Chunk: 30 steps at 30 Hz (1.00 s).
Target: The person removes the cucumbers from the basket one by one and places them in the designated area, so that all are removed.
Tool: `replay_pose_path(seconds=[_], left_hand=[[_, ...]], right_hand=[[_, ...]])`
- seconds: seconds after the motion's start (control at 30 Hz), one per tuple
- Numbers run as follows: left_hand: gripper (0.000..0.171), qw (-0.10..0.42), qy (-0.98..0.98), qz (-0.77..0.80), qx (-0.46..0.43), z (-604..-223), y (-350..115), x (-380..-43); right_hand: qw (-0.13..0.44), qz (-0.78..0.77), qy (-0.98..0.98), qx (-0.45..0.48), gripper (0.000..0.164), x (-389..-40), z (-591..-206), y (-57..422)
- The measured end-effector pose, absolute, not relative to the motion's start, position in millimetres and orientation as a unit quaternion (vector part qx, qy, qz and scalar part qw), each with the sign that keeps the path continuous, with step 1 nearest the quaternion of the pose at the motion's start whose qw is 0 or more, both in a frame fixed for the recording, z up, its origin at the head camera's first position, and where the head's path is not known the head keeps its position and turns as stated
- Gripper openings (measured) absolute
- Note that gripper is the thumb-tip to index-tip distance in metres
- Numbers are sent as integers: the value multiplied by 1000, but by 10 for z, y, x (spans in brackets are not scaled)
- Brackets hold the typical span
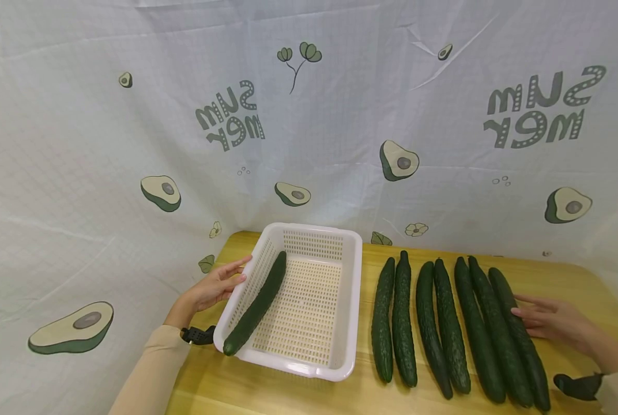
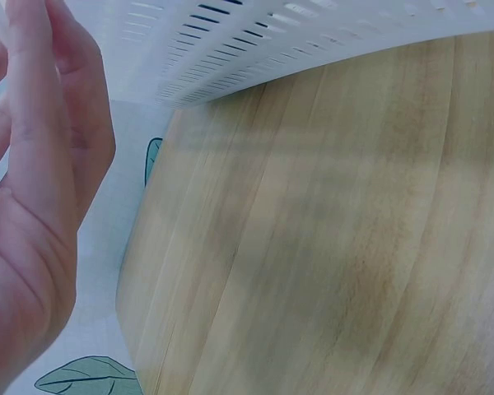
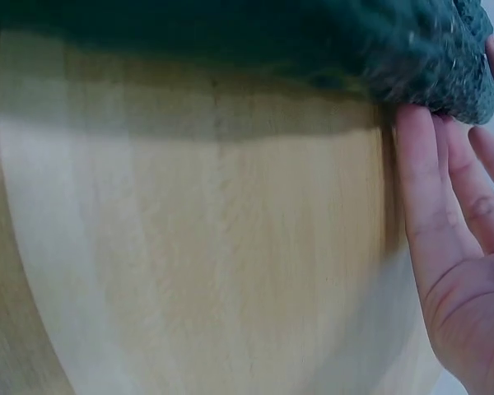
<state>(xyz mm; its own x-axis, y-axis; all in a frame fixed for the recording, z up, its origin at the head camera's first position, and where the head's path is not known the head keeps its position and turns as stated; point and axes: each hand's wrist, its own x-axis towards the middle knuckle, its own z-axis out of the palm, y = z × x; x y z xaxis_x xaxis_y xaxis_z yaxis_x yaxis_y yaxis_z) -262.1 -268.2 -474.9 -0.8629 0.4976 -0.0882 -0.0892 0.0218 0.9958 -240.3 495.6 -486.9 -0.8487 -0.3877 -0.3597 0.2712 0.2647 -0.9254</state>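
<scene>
A white plastic basket with slotted walls stands on the wooden table, one cucumber leaning along its left inner side. At the outside of its left wall is my left hand, fingertips and thumb right at the rim. In the left wrist view the fingers of that hand extend beside the slotted wall. Several dark green cucumbers lie side by side to the basket's right. My right hand is at the rightmost cucumber, fingers extended and fingertips against its side; the right wrist view shows the fingertips under its bumpy end.
The wooden table ends at the back against a pale cloth printed with avocados and lettering. The cloth also hangs along the left side. Among the other cucumbers, two lie closest to the basket.
</scene>
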Motion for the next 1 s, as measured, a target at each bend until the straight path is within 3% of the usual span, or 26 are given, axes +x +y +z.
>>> replay_pose_path(seconds=[0.93, 1.0], left_hand=[[61, 210, 684, 682, 149, -4741, -2676, -2616], [61, 211, 683, 683, 151, -4745, -2677, -2620]], right_hand=[[229, -548, 805, -3, 21, -2399, -4885, 4976], [223, -536, 814, -3, 25, -2411, -4899, 4983]])
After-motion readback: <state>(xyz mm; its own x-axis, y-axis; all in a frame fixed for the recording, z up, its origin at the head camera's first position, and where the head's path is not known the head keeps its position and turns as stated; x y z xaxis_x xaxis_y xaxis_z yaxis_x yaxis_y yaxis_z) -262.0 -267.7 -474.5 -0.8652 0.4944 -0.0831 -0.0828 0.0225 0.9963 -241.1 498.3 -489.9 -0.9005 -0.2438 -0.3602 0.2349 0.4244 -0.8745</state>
